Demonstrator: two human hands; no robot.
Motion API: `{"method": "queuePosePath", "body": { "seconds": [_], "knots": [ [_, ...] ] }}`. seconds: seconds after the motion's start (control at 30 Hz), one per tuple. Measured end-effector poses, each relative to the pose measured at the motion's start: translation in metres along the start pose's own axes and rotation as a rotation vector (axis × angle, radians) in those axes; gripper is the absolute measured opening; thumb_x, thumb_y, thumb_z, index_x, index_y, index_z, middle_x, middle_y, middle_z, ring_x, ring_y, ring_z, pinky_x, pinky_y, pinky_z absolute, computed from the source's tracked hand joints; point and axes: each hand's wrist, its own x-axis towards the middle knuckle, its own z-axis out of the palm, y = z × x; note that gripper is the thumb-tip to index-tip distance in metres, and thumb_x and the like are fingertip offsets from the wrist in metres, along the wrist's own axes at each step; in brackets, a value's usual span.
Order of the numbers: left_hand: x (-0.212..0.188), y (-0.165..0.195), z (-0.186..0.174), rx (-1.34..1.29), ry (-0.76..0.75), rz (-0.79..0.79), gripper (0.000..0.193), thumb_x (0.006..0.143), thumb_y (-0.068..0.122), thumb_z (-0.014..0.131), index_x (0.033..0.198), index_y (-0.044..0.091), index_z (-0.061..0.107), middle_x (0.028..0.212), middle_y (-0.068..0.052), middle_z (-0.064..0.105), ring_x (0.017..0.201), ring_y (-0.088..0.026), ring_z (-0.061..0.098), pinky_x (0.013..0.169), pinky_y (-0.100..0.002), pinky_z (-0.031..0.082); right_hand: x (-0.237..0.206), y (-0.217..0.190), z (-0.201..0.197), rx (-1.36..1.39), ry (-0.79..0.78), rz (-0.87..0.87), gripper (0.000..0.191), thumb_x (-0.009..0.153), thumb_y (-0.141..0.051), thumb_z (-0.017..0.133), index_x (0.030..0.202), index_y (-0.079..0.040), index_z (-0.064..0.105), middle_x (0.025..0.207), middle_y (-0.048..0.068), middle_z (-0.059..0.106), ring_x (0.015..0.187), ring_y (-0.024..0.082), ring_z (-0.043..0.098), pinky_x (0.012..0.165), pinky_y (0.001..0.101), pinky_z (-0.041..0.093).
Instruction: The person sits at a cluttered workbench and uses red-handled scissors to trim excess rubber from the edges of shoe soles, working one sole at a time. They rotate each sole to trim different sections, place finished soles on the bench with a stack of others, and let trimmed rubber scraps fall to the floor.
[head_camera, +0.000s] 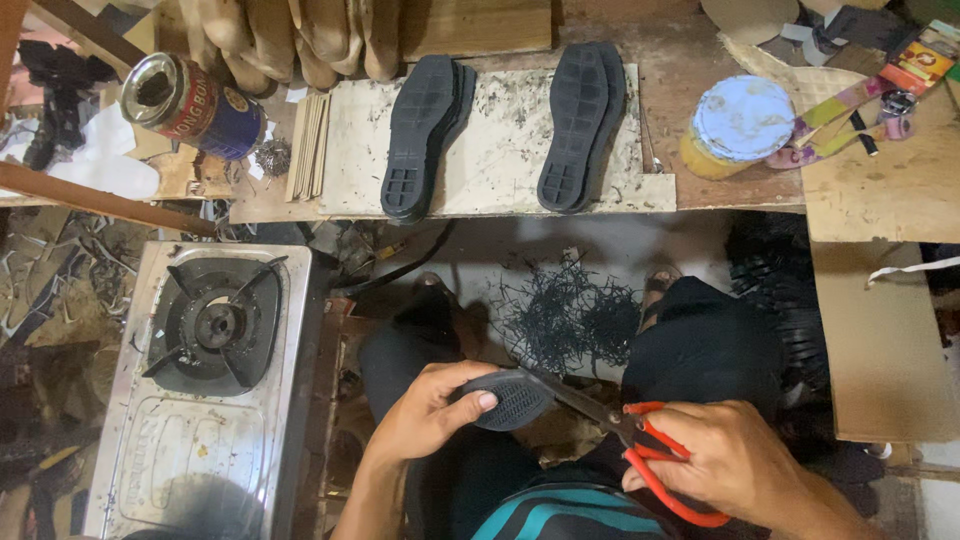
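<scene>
My left hand (425, 410) grips a black rubber shoe sole (512, 400) over my lap, its patterned tread facing up. My right hand (735, 460) holds red-handled scissors (640, 450), and their dark blades reach left to the edge of the sole. On the floor between my legs lies a heap of thin black rubber trimmings (570, 315). Two more black soles (425, 135) (580, 125) lie tread-up side by side on a stained pale board (500, 150) on the bench ahead.
A single-burner gas stove (210, 370) stands at my left. An open blue tin can (195, 105) lies on its side at the bench's left. A round yellow tin with a pale lid (738, 125) sits at the right, beside cardboard sheets (880, 330) and small clutter.
</scene>
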Motion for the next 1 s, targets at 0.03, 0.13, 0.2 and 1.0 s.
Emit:
{"method": "queuePosePath", "body": {
  "seconds": [0.03,0.13,0.2,1.0],
  "knots": [
    [-0.001,0.0,0.0,-0.02,0.0,0.005,0.031,0.097,0.017,0.068,0.119,-0.005,0.071,0.104,-0.01,0.077,0.094,-0.014,0.069,0.085,-0.03,0.057,0.0,0.001,0.0,0.013,-0.005,0.022,0.04,0.074,-0.036,0.092,0.097,-0.008,0.075,0.081,0.0,0.078,0.064,0.014,0.078,0.056,0.0277,0.06],
    [0.0,-0.001,0.004,-0.06,-0.007,0.021,0.031,0.097,0.016,0.067,0.12,-0.005,0.071,0.103,-0.01,0.076,0.093,-0.013,0.068,0.084,-0.03,0.057,0.007,0.001,0.007,0.103,0.164,0.14,0.04,0.066,-0.026,0.092,0.092,-0.002,0.072,0.069,0.006,0.076,0.055,0.013,0.077,0.048,0.0292,0.058],
    [0.005,-0.001,0.014,-0.058,-0.013,0.031,0.031,0.096,0.013,0.068,0.122,-0.005,0.069,0.106,-0.01,0.076,0.094,-0.013,0.067,0.087,-0.031,0.056,0.011,0.001,0.014,0.104,0.111,0.377,0.045,0.064,-0.028,0.097,0.094,-0.005,0.073,0.059,0.008,0.073,0.049,0.014,0.071,0.047,0.0302,0.054],
    [0.038,-0.043,0.064,-0.991,0.369,0.202,0.043,0.096,0.003,0.06,0.137,0.006,0.047,0.126,-0.016,0.065,0.113,-0.031,0.069,0.095,-0.05,0.059,0.037,0.014,0.059,0.57,0.262,0.518,0.032,0.075,-0.016,0.084,0.101,-0.002,0.071,0.065,0.003,0.069,0.055,0.008,0.064,0.048,0.026,0.051]
  ]
}}
